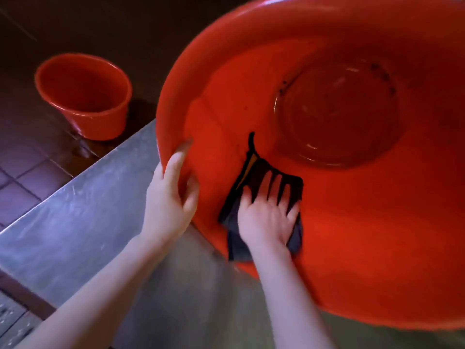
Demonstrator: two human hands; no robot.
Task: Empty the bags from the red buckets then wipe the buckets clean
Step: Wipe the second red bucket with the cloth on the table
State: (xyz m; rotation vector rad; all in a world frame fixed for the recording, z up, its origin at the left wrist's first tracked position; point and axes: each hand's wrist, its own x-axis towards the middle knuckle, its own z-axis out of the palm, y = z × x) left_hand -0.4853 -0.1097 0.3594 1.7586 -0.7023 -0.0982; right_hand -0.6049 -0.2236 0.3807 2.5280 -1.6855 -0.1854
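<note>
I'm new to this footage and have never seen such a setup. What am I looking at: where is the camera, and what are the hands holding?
There is no machine here: a person works bare-handed, and the one picture comes from a camera worn on their head, looking down. The left hand grips the rim of a big red bucket, tipped so its inside faces the camera, above a metal counter. The right hand presses a dark cloth flat against the bucket's inner wall, fingers spread. Dark specks sit round its base. A second red bucket stands upright on the tiled floor beyond; no bag shows in either.
</note>
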